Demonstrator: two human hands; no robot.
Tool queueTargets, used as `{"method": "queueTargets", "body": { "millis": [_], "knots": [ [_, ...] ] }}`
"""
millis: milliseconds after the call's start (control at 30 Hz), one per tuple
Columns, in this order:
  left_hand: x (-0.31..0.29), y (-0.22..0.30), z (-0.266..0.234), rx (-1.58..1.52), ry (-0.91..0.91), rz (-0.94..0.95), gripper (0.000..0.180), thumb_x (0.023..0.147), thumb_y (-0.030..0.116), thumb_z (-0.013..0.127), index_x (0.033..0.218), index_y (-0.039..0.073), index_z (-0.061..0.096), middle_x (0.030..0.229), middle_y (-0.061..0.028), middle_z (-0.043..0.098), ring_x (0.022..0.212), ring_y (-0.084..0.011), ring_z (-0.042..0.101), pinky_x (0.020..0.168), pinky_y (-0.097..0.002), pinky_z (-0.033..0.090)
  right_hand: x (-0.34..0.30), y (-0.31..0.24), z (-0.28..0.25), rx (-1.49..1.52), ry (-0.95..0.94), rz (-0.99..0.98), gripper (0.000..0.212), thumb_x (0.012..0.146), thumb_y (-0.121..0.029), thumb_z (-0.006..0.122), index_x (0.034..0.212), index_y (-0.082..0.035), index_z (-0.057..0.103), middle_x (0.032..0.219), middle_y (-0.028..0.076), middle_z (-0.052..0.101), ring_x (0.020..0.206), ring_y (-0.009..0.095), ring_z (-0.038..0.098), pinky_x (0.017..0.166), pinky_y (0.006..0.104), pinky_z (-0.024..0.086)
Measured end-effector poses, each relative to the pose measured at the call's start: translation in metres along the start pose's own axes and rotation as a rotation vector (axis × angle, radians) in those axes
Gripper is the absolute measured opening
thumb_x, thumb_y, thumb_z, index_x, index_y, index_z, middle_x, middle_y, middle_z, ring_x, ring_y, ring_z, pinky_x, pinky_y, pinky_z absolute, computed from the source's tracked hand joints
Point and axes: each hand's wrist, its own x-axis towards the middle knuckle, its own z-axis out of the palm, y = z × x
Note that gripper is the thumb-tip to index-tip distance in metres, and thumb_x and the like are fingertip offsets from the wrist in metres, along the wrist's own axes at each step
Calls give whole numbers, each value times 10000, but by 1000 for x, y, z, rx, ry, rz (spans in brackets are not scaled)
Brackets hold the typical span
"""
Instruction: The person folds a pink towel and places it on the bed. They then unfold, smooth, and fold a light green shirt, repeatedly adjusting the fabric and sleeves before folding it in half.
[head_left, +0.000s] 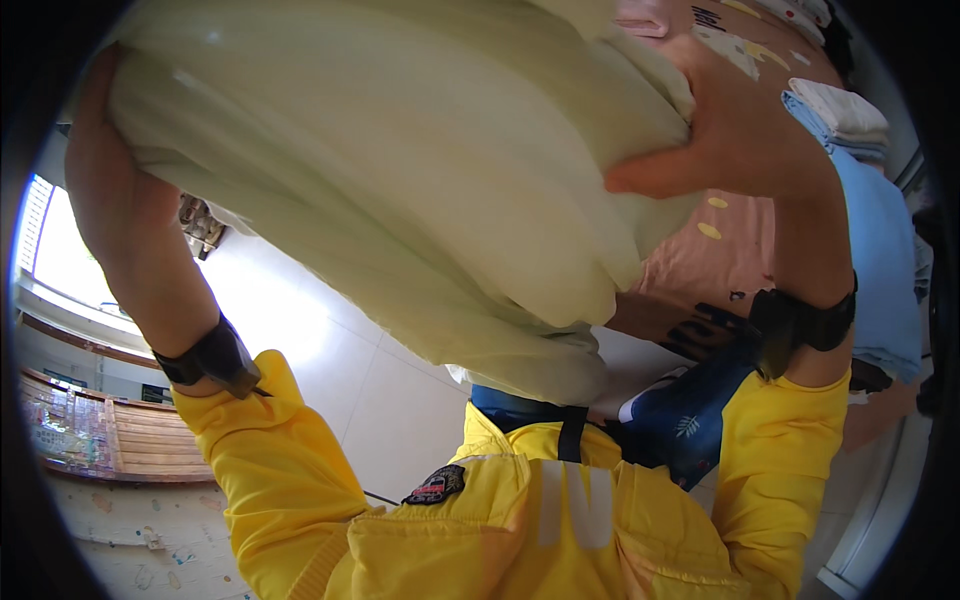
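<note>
A large pale green cloth (400,170) hangs in soft folds between my raised hands and spreads over most of the upper view. At its left edge my left hand (108,125) grips it, the fingers mostly hidden behind the fabric. My right hand (725,135) holds the right side, with the thumb lying across the front and the other fingers out of sight. The lower edge droops toward my waist. What kind of cloth piece it is, I cannot tell. Both my wrists wear black bands.
To the right is a bed with a pink printed sheet (715,245). On it lie a stack of folded white and blue cloths (842,110) and a light blue cloth (885,250). Dark blue leaf-print fabric (690,425) is near my right elbow. Pale floor tiles (375,400) show below.
</note>
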Motion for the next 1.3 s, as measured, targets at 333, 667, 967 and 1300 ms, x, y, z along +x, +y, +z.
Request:
{"method": "queueTargets", "body": {
  "millis": [333, 667, 967, 1300],
  "knots": [
    [16, 8, 13, 56, -67, 141, 484, 956, 349, 504, 1303, 12, 509, 1268, -185, 564, 1140, -297, 585, 988, -415, 503, -59, 56, 12, 556, -339, 9, 645, 672, -50, 875, 1244, -1, 581, 1094, 41, 688, 992, 111, 619, 861, 270, 501],
    [81, -53, -37, 309, -7, 78, 418, 946, 304, 598, 1249, 18, 573, 1149, -151, 651, 1012, -256, 659, 887, -387, 547, -75, 54, -64, 355, 595, 211, 467, 856, -267, 694, 1258, -60, 576, 1041, 94, 646, 986, 173, 638, 830, 307, 530],
    [112, -122, -58, 113, -202, -468, 306, 940, 229, 612, 1169, 27, 629, 1042, -104, 693, 934, -225, 673, 835, -357, 561, -68, 168, -37, -347, 156, 381, 351, 714, -24, 661, 1060, -22, 601, 844, 85, 615, 815, 170, 581, 793, 286, 465],
    [145, -139, -112, 1035, -587, 541, 355, 1022, 137, 464, 1360, 30, 471, 1268, -103, 619, 1137, -230, 611, 1072, -321, 428, -99, 69, 35, 224, 370, 211, 260, 840, -16, 591, 1097, -49, 615, 933, 37, 619, 879, 133, 599, 826, 269, 473]
  ]
}}
